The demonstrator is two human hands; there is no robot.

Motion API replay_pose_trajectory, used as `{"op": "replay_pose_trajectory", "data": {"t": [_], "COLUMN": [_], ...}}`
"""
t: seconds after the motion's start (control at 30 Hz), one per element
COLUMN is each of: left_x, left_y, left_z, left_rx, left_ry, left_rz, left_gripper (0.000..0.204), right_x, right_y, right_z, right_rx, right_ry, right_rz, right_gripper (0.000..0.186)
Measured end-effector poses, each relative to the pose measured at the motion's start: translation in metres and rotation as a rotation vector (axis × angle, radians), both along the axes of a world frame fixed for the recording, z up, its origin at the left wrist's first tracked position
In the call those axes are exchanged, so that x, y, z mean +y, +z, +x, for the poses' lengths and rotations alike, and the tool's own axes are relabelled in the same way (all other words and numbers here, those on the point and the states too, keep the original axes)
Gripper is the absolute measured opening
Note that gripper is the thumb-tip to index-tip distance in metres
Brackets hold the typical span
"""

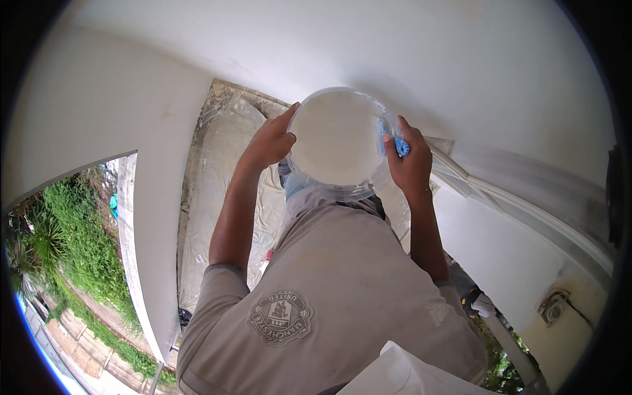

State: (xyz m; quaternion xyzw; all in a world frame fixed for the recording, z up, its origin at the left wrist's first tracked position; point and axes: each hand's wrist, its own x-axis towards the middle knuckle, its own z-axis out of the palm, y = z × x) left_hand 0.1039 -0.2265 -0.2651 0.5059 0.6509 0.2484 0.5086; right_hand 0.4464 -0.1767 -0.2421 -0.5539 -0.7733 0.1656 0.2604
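A round bucket [359,192] with a pale, translucent rim is held up in front of my waist, close to the white wall. Smooth off-white paint [334,138] fills its opening. My left hand [271,141] is closed on the left side of the rim, thumb on top. On the right side, my right hand [409,157] grips the rim, and a small blue thing [401,146] is pinched beneath its thumb. Fingers hide part of that blue thing, so its kind is unclear. Some of the blue also shows along the inner rim.
Wrinkled plastic sheeting [227,178] covers the floor below. White walls [461,59] rise ahead and at the left, where an opening shows greenery [85,230]. A framed window or door [500,197] runs along the right, near a wall fitting [555,307].
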Motion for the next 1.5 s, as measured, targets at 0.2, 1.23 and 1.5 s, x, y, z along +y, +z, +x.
{"op": "replay_pose_trajectory", "data": {"t": [0.2,1.23,1.5], "left_x": [-0.005,-0.027,-0.038], "left_y": [-0.008,0.025,0.021], "left_z": [0.003,0.006,0.011], "left_rx": [-0.069,-0.168,-0.014], "left_ry": [0.071,0.169,0.122], "left_rz": [0.041,-0.062,-0.045], "left_gripper": [0.076,0.073,0.074], "right_x": [-0.011,-0.068,-0.074], "right_y": [0.048,0.041,0.047], "right_z": [-0.005,0.01,0.003], "right_rx": [-0.236,0.13,0.236], "right_ry": [0.018,0.619,0.525], "right_rz": [-0.149,-0.14,-0.153], "right_gripper": [0.061,0.031,0.03]}}
